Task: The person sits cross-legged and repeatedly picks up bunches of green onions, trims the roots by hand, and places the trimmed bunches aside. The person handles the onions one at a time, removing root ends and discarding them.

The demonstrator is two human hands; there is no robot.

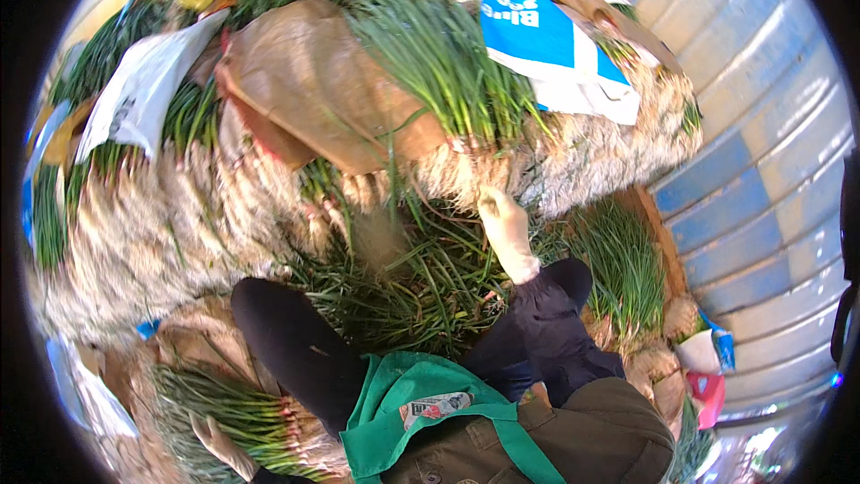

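My right hand, in a pale glove, reaches to the root ends of the long stacked row of green onions in front of me. Its fingers are curled at the hanging roots; whether they grip any is hard to tell. At the lower left, my left hand, also in a pale glove, lies on a pile of green onions beside my thigh, its fingers partly apart. Whether it holds a stalk cannot be seen. Loose green leaves cover the ground between my knees.
A brown sack lies over part of the row, with a blue and white plastic sack at the right and a white one at the left. More green onions lie beyond my right knee. A corrugated wall stands at the right.
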